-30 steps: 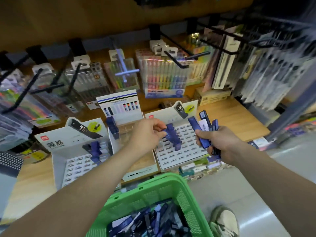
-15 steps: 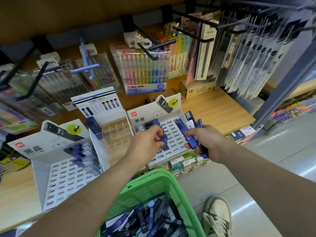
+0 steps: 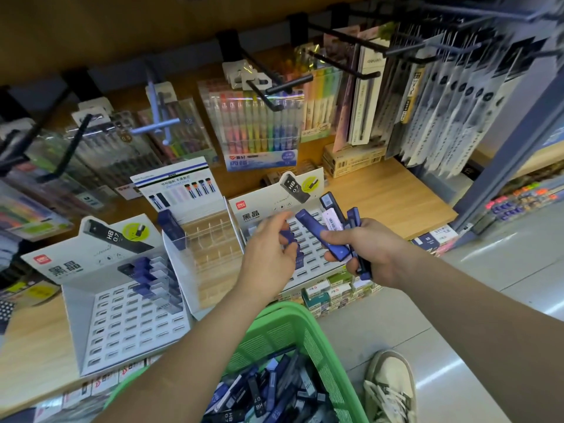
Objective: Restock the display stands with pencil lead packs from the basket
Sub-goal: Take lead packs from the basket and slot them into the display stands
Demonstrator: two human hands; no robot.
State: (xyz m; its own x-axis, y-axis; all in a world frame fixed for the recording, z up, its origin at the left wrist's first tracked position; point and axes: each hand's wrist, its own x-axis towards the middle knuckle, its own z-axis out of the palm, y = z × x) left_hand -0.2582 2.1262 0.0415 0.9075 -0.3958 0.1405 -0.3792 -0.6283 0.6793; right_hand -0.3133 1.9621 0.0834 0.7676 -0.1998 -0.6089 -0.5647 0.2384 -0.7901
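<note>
My left hand (image 3: 268,248) is over the right white display stand (image 3: 259,209), its thumb and curled fingers around a blue pencil lead pack (image 3: 288,236) standing among the stand's slots. My right hand (image 3: 369,248) grips a fanned bunch of several blue lead packs (image 3: 320,230) just right of the left hand. The left white display stand (image 3: 131,325) has a diagonal row of blue packs (image 3: 152,276) near its top. Below my arms, the green basket (image 3: 293,331) holds a heap of lead packs (image 3: 259,398).
A clear acrylic stand (image 3: 210,248) with one blue pack (image 3: 171,224) sits between the two white stands. Pen and highlighter packs (image 3: 259,132) hang on black hooks above the wooden shelf (image 3: 396,196). Eraser boxes (image 3: 329,294) line the shelf front. My shoe (image 3: 390,389) is on the floor.
The view has swung so the stands sit more to the right. My left hand has stayed at the right stand's packs, and my right hand with its bunch has come closer to it.
</note>
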